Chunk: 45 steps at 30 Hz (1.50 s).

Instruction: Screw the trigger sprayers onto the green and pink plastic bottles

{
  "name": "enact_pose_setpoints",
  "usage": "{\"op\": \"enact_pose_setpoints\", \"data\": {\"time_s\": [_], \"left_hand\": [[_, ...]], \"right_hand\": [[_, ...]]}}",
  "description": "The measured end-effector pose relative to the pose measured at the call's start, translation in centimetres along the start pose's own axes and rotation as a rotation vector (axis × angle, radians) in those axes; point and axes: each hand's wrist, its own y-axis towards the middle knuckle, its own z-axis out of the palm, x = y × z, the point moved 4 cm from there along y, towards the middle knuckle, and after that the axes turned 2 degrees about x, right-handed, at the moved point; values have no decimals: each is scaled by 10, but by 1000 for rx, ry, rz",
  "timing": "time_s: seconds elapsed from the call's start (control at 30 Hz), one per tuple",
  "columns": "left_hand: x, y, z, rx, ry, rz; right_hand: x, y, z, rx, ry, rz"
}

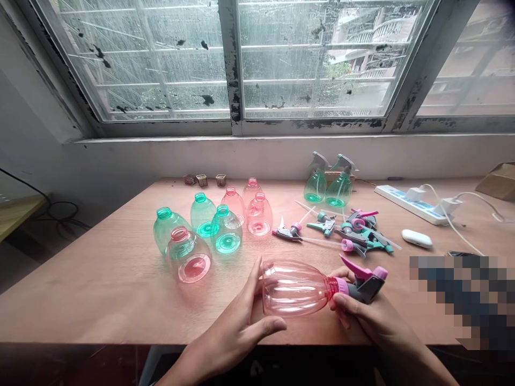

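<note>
A pink transparent spray bottle (295,287) lies on its side near the front edge of the wooden table (100,289). My left hand (237,327) wraps round its base end. My right hand (362,311) pinches the pink collar where a grey and pink trigger head (366,281) sits on the neck. Both hands are closed on the bottle.
Several open green and pink bottles (209,225) stand left of centre. Loose trigger heads with dip tubes (354,230) lie at the right. Two capped green spray bottles (330,185) stand at the back. A power strip (414,203), a white case (417,238) and a cardboard box (499,179) are at the right.
</note>
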Motion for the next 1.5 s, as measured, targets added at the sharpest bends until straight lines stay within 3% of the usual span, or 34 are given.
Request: {"op": "enact_pose_setpoints", "data": {"time_s": [0.37, 0.8, 1.1, 1.5], "left_hand": [[4, -1, 0, -52, 100, 132], [4, -1, 0, -49, 80, -17], [2, -2, 1, -78, 61, 137], [-1, -1, 0, -40, 28, 1]], "right_hand": [[-3, 4, 0, 21, 66, -30], [-3, 2, -1, 1, 30, -32], [-5, 5, -2, -7, 65, -49], [-1, 2, 1, 6, 43, -34]]}}
